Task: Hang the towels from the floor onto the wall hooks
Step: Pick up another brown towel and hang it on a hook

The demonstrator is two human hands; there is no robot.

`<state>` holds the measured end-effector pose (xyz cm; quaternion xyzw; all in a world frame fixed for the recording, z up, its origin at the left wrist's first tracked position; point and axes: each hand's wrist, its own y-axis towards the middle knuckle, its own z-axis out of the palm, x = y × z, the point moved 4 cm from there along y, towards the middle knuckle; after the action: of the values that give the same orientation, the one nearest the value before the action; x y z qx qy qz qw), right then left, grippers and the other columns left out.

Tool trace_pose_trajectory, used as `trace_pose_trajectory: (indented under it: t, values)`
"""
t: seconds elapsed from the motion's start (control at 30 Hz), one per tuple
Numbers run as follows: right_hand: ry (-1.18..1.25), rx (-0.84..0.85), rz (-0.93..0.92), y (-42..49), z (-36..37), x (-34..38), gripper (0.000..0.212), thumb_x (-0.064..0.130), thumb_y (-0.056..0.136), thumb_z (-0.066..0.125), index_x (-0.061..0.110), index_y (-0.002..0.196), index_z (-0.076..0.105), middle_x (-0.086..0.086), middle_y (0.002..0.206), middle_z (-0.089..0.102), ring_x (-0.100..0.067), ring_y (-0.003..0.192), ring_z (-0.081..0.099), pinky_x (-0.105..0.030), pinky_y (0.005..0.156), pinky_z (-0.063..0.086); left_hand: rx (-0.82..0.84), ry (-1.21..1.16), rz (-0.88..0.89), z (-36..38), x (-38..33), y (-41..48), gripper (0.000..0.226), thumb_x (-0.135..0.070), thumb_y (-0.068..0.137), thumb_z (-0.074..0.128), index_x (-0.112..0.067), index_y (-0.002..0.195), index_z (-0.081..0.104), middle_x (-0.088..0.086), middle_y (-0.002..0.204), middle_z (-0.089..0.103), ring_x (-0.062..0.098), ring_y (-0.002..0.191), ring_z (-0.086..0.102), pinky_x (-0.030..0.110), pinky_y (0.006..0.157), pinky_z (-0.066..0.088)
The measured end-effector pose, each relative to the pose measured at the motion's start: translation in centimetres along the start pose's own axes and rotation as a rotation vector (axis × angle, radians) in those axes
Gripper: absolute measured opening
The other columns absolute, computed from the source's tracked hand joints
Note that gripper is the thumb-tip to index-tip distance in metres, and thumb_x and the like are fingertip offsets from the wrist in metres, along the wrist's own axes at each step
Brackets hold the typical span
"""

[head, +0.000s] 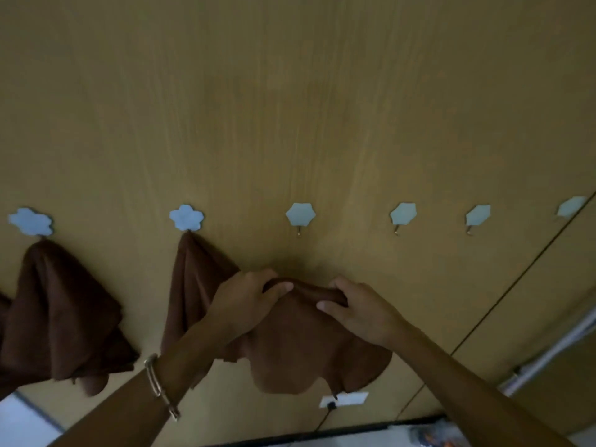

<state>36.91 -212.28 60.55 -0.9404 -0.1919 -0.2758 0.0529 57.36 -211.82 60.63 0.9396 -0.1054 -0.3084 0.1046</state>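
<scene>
View: head
Left hand (248,298): fingers curled round the held towel (309,346) at its top edge.
Right hand (358,308): fingers grip the same edge, at 3 o'clock of the left.
Held towel: below the free hook (300,217), at its 6 o'clock.
Done: first hung towel (61,317) and second hung towel (193,285), at 9 o'clock.
Left: probably hooking this one; the floor is barely visible.

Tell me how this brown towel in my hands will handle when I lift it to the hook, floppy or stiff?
Probably floppy: the brown towel sags in folds below the left hand and right hand bunching its top. Likely light: fingers alone carry it. It should drape on the bare hook like the hung towel beside it.
</scene>
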Motion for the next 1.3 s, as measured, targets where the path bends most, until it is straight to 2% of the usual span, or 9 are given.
trace_pose_trajectory:
  t: [0.1, 0.23, 0.4, 0.57, 0.7, 0.87, 1.0, 1.13, 1.3]
  values:
    - [-0.015, -0.139, -0.009, 2.0, -1.8, 0.7, 0.017, 0.040, 0.093, 0.054, 0.029, 0.090, 0.041, 0.008, 0.067, 0.049, -0.005, 0.056, 0.045, -0.020, 0.050, 0.030, -0.039, 0.029, -0.005, -0.8, 0.2, 2.3, 0.055, -0.071, 0.082, 0.038, -0.026, 0.095, 0.066, -0.007, 0.089, 0.069, 0.012, 0.086, 0.063, 0.033, 0.072, 0.050]
    - [-0.017, -0.263, -0.091, 4.3, -3.2, 2.1, 0.023, 0.030, 0.094, 0.053, 0.032, 0.083, 0.033, 0.006, 0.060, 0.045, -0.008, 0.048, 0.041, -0.021, 0.045, 0.029, -0.137, 0.112, -0.047, -2.1, -0.3, 4.5, 0.042, -0.057, 0.090, 0.043, -0.021, 0.091, 0.065, -0.002, 0.082, 0.068, 0.016, 0.080, 0.063, 0.028, 0.062, 0.041]
    - [-0.058, -0.330, -0.115, 5.6, -4.4, 3.3, 0.011, 0.028, 0.096, 0.049, 0.032, 0.096, 0.039, -0.003, 0.066, 0.059, -0.017, 0.055, 0.055, -0.027, 0.052, 0.039, -0.178, 0.197, -0.077, -3.3, -1.2, 6.8, 0.044, -0.055, 0.092, 0.042, -0.017, 0.072, 0.053, 0.000, 0.069, 0.059, 0.022, 0.075, 0.060, 0.029, 0.061, 0.035]
    - [-0.177, -0.361, -0.176, 6.9, -4.9, 3.2, 0.019, 0.024, 0.098, 0.046, 0.023, 0.115, 0.053, 0.009, 0.056, 0.048, -0.006, 0.046, 0.045, -0.024, 0.049, 0.035, -0.243, 0.312, -0.074, -3.3, -1.4, 8.2, 0.049, -0.057, 0.092, 0.038, -0.016, 0.080, 0.060, 0.007, 0.084, 0.067, 0.027, 0.082, 0.061, 0.030, 0.063, 0.036]
    - [-0.284, -0.432, -0.239, 7.8, -4.5, 3.0, 0.020, 0.020, 0.095, 0.049, 0.019, 0.112, 0.060, -0.004, 0.070, 0.066, -0.022, 0.059, 0.060, -0.033, 0.055, 0.046, -0.244, 0.378, -0.053, -2.9, -1.7, 8.5, 0.049, -0.056, 0.093, 0.036, -0.015, 0.086, 0.062, 0.006, 0.088, 0.067, 0.026, 0.084, 0.062, 0.031, 0.067, 0.038]
    - [-0.338, -0.464, -0.263, 8.3, -3.0, 2.2, 0.023, 0.026, 0.089, 0.047, 0.023, 0.107, 0.062, -0.001, 0.068, 0.067, -0.023, 0.058, 0.062, -0.030, 0.048, 0.042, -0.164, 0.397, -0.091, -1.3, -0.9, 8.6, 0.048, -0.055, 0.093, 0.037, -0.015, 0.089, 0.064, 0.006, 0.093, 0.067, 0.025, 0.089, 0.061, 0.030, 0.067, 0.035]
    - [-0.289, -0.448, -0.189, 8.3, -2.7, 2.0, 0.023, 0.023, 0.093, 0.051, 0.023, 0.112, 0.063, -0.002, 0.080, 0.070, -0.022, 0.071, 0.064, -0.029, 0.058, 0.041, -0.089, 0.239, -0.190, -0.3, 0.0, 9.0, 0.045, -0.055, 0.090, 0.045, -0.016, 0.071, 0.058, 0.005, 0.079, 0.062, 0.026, 0.083, 0.061, 0.029, 0.065, 0.039]
    - [-0.031, -0.360, -0.054, 8.6, -1.6, 1.5, 0.023, 0.022, 0.092, 0.052, 0.026, 0.112, 0.062, 0.012, 0.078, 0.064, -0.003, 0.064, 0.055, -0.023, 0.062, 0.041, 0.059, 0.084, -0.294, 0.7, 1.1, 9.2, 0.053, -0.057, 0.088, 0.049, -0.015, 0.055, 0.047, 0.001, 0.059, 0.050, 0.024, 0.075, 0.061, 0.029, 0.064, 0.042]
    - [0.180, -0.346, -0.035, 8.1, -1.3, 2.0, 0.025, 0.013, 0.092, 0.052, 0.021, 0.111, 0.066, 0.011, 0.102, 0.068, -0.002, 0.091, 0.060, -0.021, 0.083, 0.046, 0.073, 0.084, -0.315, 1.3, 1.4, 9.1, 0.053, -0.058, 0.087, 0.048, -0.016, 0.055, 0.044, 0.002, 0.061, 0.050, 0.026, 0.075, 0.059, 0.029, 0.062, 0.041]
